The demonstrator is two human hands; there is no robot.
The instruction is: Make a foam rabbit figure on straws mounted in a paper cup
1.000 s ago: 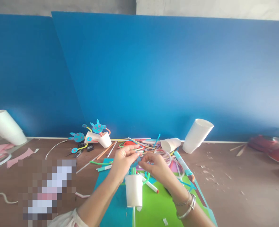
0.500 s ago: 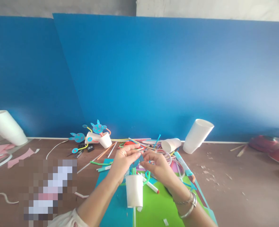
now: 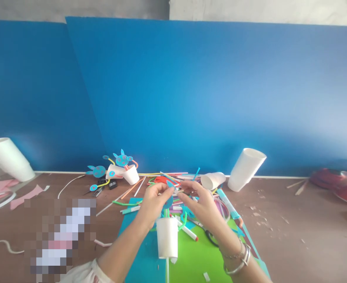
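Observation:
My left hand [image 3: 157, 202] is closed, thumb and fingers pinching a small pointed blue paper piece [image 3: 170, 184]. Facing it, my right hand [image 3: 197, 198] has its thumb and fingers apart, their tips close to a small pale bit at the piece's edge; whether they touch it I cannot tell. Just under my fingers is a round blue paper disc [image 3: 168, 203], partly hidden by my left hand. Below the disc, green straws rise from an upside-down-looking white paper cup [image 3: 167, 238]. A bent green straw [image 3: 184, 222] sticks out at the cup's right side.
Blue paper [image 3: 141, 251] and green paper [image 3: 191, 255] lie underneath. Scissors [image 3: 211, 237], a white marker [image 3: 187, 228] and a glue-like turquoise tube [image 3: 228, 203] lie right of the cup. Blue rabbit-faced cup figures [image 3: 122, 159] stand back left. Stacked white cups [image 3: 246, 169] lean at the back right.
My right hand's fingers have spread and drawn slightly right. The pointed blue piece now shows upright above my left fingertips, and the scissors are more exposed. The cup has stayed in place.

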